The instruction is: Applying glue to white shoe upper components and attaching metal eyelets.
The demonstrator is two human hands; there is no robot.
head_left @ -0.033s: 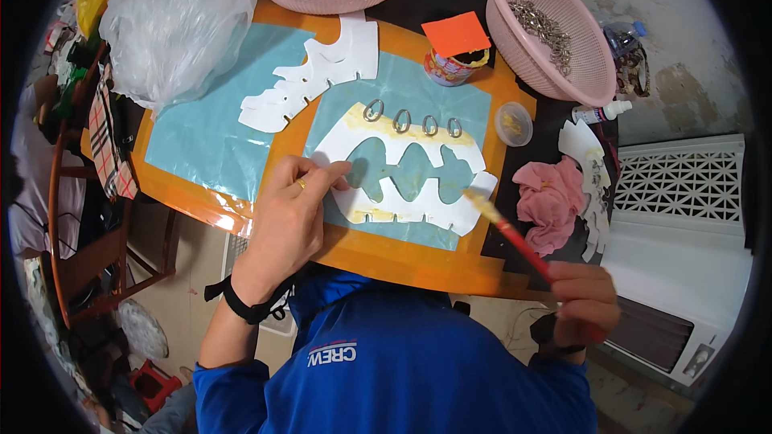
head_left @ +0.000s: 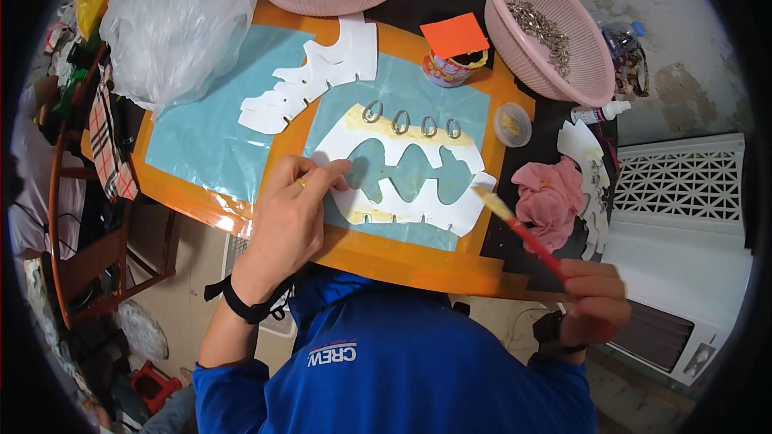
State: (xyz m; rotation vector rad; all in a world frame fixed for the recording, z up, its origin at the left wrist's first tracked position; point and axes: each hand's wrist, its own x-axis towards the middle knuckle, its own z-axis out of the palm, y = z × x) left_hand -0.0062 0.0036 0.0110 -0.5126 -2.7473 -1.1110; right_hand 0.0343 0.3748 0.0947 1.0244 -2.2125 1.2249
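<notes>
On a blue sheet (head_left: pixel 458 108), the left hand (head_left: pixel 287 210) touches a white cutout (head_left: pixel 348 145), pinching or not I can't tell; the right hand (head_left: pixel 595 296) clasps a red brush (head_left: pixel 532 241). A tub (head_left: pixel 446 72) and pink cloth (head_left: pixel 550 199) sit near.

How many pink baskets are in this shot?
2: one basket at the top centre, partly cut off by the picture's edge; the other basket at upper right, beside a clear bottle.

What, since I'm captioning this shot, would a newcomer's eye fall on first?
Probably the white cutout in the middle, with four metal loops along its yellowish far edge. Next, the red brush in the right hand, its tip at the cutout's right end. Beyond, an orange card atop a tub stands out near two pink baskets.
</notes>
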